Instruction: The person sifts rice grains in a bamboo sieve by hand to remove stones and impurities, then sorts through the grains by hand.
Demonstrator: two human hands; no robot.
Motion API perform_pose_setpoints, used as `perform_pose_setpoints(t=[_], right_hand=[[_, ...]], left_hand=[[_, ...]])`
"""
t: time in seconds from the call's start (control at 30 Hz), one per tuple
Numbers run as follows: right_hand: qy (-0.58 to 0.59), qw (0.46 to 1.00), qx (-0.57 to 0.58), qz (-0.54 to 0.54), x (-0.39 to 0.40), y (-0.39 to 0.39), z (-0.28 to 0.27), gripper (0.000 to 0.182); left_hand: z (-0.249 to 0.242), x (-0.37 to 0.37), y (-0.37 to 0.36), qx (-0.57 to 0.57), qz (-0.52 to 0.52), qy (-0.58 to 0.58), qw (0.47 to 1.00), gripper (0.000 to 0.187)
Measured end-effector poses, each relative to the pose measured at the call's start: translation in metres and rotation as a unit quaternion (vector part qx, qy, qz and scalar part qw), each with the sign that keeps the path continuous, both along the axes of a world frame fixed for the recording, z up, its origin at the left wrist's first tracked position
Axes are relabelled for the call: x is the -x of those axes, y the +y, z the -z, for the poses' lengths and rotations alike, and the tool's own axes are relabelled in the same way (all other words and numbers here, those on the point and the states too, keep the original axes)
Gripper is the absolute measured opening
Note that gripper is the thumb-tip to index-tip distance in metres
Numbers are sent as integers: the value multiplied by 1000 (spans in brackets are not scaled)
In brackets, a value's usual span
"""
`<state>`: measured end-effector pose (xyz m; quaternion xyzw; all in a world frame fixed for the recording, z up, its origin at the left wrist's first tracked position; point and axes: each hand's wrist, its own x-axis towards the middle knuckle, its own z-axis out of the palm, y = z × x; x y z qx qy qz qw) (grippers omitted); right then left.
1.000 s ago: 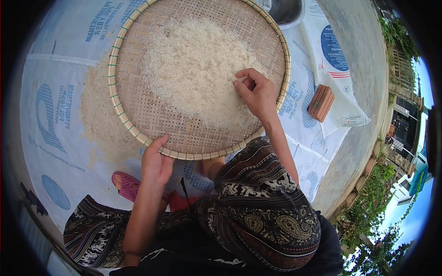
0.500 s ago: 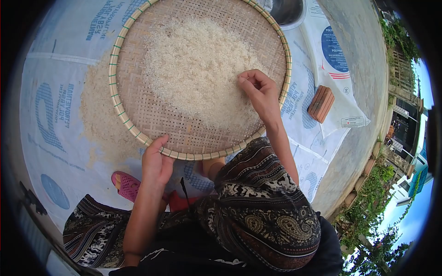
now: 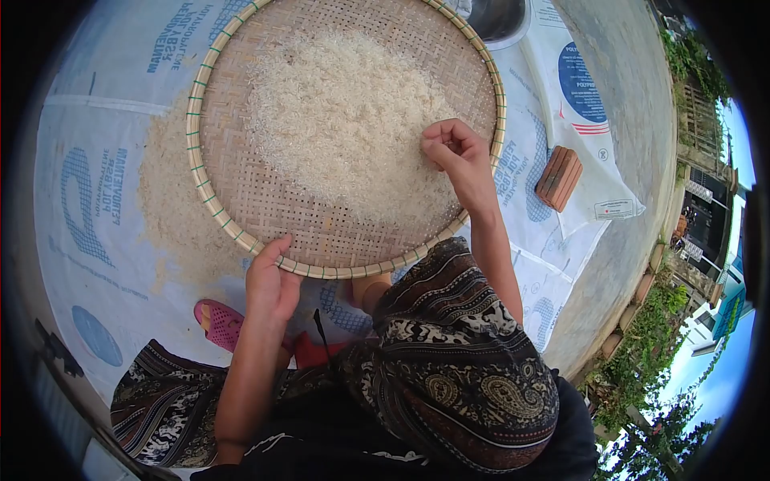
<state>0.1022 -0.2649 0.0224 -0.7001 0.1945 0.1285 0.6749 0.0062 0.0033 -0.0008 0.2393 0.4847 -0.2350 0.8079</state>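
A round woven bamboo winnowing tray (image 3: 241, 176) with a green-laced rim is held in front of me. Across its middle lies a broad heap of pale rice grains (image 3: 345, 112). My left hand (image 3: 273, 280) grips the near rim at the lower left, thumb on top and fingers underneath. Over the right part of the rice hovers my right hand (image 3: 461, 156), its thumb and fingertips pinched together. Whatever is between those fingertips is too small to make out.
Printed plastic sheeting (image 3: 120, 280) covers the ground, with spilled grains (image 3: 180, 208) left of the tray. A stacked brick block (image 3: 559, 179) lies on the right, and a metal basin (image 3: 497, 20) stands at the top. A pink clog (image 3: 220, 325) shows below the tray.
My right hand has shifted slightly to the right over the rice, still pinched. The tray has moved a touch left, with my left hand staying on its rim.
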Motion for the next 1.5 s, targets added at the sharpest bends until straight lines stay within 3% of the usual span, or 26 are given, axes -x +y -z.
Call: perform_pose_setpoints(t=[0.07, 0.27, 0.5, 0.67, 1.2, 1.27, 1.4, 1.47, 1.5], right_hand=[[-66, 955, 272, -100, 1, 5, 0, 12], [-91, 934, 332, -100, 0, 12, 5, 12], [-53, 963, 255, -72, 0, 8, 1, 8], [48, 999, 4, 20, -2, 0, -1, 11], [46, 986, -156, 34, 0, -12, -2, 13], [43, 976, -196, 87, 1, -8, -8, 8], [38, 983, -161, 83, 3, -10, -4, 5], [-3, 997, 63, -33, 4, -11, 2, 9], [-2, 998, 63, -32, 5, -10, 3, 9]], left_hand=[[-1, -1, 0, 2, 1, 1, 1000, 41], [-1, -1, -1, -7, -8, 2, 1000, 42], [-3, -2, -1, -2, -6, 1, 1000, 42], [-3, -2, -1, 2, -5, -3, 1000, 42], [2, 1, 1, 2, -8, 2, 1000, 41], [2, 0, 1, 1, -8, 5, 1000, 41], [-1, -1, 0, 4, -5, 0, 1000, 42], [-1, -1, 0, 2, -3, -1, 1000, 42], [0, 0, 1, 5, -4, -2, 1000, 42]])
